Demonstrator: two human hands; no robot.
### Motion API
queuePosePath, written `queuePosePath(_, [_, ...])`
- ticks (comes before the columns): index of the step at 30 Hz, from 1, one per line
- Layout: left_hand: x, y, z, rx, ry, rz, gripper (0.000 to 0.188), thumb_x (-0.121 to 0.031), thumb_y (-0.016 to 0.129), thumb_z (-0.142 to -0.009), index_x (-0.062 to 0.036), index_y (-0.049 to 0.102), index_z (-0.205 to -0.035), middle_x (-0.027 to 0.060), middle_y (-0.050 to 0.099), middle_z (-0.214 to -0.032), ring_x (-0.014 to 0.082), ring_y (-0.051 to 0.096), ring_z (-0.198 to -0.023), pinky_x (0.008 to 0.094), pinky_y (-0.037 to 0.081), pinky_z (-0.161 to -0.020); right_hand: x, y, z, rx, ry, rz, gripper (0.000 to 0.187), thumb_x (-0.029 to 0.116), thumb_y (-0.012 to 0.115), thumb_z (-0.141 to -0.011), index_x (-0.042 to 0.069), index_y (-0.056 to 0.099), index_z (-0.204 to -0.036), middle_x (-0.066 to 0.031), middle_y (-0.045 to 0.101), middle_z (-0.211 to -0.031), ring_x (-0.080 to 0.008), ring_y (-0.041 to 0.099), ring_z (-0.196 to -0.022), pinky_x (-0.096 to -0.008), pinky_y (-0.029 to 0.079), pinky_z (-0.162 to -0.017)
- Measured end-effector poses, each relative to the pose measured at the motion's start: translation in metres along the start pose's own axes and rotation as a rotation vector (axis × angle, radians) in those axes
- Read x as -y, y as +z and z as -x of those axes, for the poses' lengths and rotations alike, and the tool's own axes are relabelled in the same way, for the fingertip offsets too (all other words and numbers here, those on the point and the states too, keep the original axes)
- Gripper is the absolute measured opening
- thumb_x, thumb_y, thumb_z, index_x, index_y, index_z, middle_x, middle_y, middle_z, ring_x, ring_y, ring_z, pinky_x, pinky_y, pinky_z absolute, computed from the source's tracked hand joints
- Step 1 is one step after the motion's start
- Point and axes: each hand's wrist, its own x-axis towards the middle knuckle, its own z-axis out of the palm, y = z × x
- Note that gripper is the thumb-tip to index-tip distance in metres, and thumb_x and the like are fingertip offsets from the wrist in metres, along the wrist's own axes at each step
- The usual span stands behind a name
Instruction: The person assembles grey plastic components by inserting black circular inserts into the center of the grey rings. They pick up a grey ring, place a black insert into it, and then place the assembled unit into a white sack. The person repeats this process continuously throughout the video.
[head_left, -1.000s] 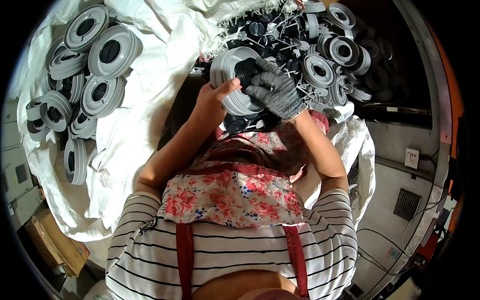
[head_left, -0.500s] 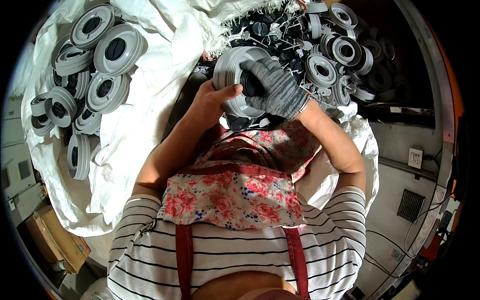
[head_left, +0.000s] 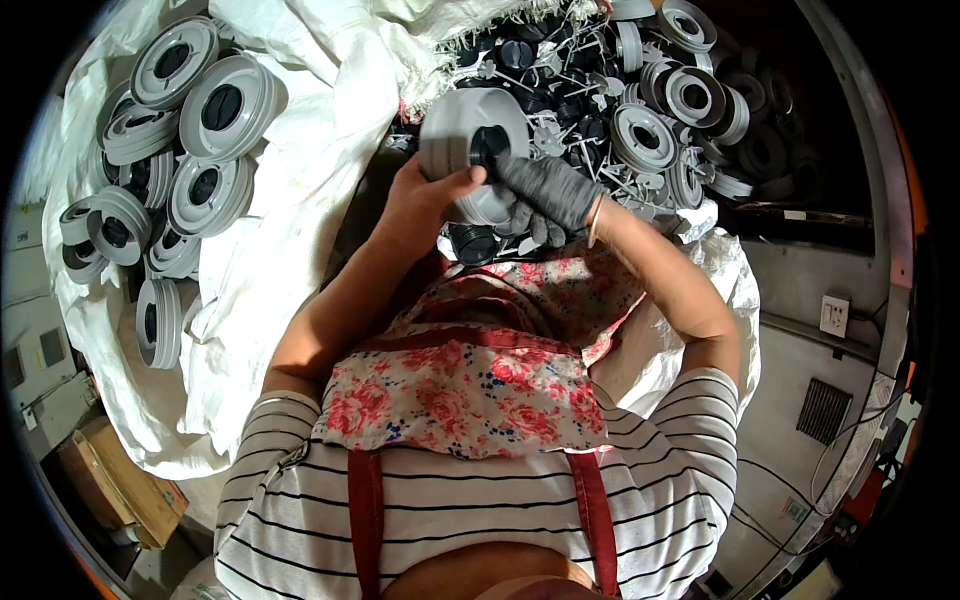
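My bare left hand [head_left: 425, 195] grips the rim of a round, light grey plastic part with stepped rings [head_left: 450, 125], its thumb across the near side. At the middle of that part sits a ribbed black cap [head_left: 488, 146]. My right hand [head_left: 550, 195], in a grey knit glove, has its fingertips at the cap's right side, with the lower fingers curled; motion blurs it a little. Just below the grey part lies another black threaded cap [head_left: 473, 243]. A heap of loose black caps and small light-coloured plastic pieces [head_left: 570, 100] lies beyond my hands.
On the left, a white woven sack [head_left: 310, 130] bears several grey round parts with black centres [head_left: 222, 108]. More grey ring parts [head_left: 643, 138] are piled at the right, beside a dark recess. A wall socket [head_left: 834, 315] and a cardboard box [head_left: 120, 485] stand off to the sides.
My right hand has slid down and right from over the grey part's face to the cap's right side. The cap shows more fully. The left hand keeps its hold.
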Motion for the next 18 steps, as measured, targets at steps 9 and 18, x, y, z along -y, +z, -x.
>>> queuePosePath(9, [-0.059,-0.001,-0.002,-0.317,0.528,-0.719,0.057,-0.016,0.080,-0.067,0.0004,0.054,-0.115,0.0122,0.062,-0.102,0.0189,0.060,-0.090,0.0317,0.051,-0.078,-0.013,-0.021,-0.020,-0.245,-0.675,0.324,0.049,0.043,0.056,-0.088,0.000,0.053,-0.112,-0.0196,0.067,-0.093,-0.0320,0.065,-0.089,-0.0428,0.051,-0.077])
queuePosePath(18, [-0.133,-0.017,-0.015,-0.361,1.069,-0.598,0.053,-0.010,0.072,-0.080,0.0020,0.050,-0.127,0.0130,0.054,-0.126,0.0212,0.050,-0.119,0.0311,0.042,-0.098,-0.211,-0.220,-0.137,-1.119,0.029,1.060,0.064,0.055,0.047,-0.085,0.021,0.036,-0.138,-0.0160,0.045,-0.136,-0.0365,0.040,-0.127,-0.0532,0.025,-0.105])
